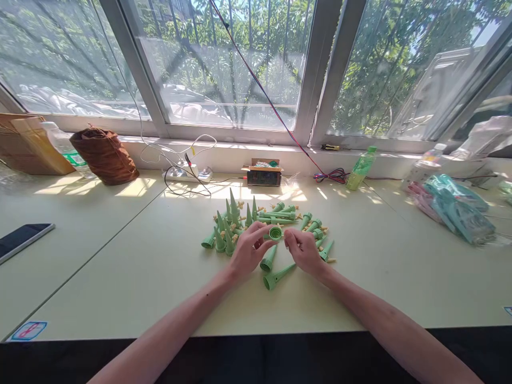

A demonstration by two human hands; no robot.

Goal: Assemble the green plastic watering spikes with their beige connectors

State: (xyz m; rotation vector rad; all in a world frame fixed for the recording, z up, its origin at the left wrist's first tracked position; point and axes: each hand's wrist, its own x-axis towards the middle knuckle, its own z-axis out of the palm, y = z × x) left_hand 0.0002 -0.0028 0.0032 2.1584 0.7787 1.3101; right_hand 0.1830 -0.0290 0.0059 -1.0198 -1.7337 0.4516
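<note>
My left hand (248, 249) is closed on a small green plastic cap piece (275, 232), held just above the table. My right hand (304, 250) is beside it with fingers pinched together; what they hold is too small to make out. Behind and around both hands lies a pile of several green cone-shaped spikes (234, 221), some standing upright, with small tan parts among them. Two loose green spikes (278, 276) lie on the table between my wrists.
A phone (22, 240) lies at the left. A brown bag (104, 156) and a cardboard box (28, 144) stand far left. A small open box (264, 173), a power strip with cables (188, 172), a green bottle (361, 168) and teal packets (458, 205) line the back and right.
</note>
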